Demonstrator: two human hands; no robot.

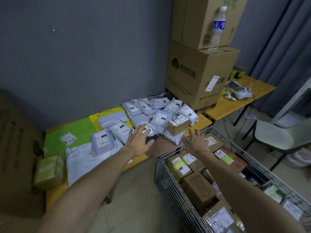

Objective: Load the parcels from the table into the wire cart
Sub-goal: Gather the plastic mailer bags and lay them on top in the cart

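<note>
grey-white parcels (156,113) with white labels lie on a yellow table (204,119). a green mailer (70,130) sits beside them, brown boxes (198,187) fill the silver wire cart (170,185).

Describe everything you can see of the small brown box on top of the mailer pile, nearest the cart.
The small brown box is a squat rectangular block, cardboard by its look, closed, with a white barcoded label across its top face. It lies tilted on pale plastic mailers at the pile's right edge, close to the far corner of the wire cart. More mailers lie against its back. No hand touches it: the right hand hovers open just right of it, fingers spread.
</note>
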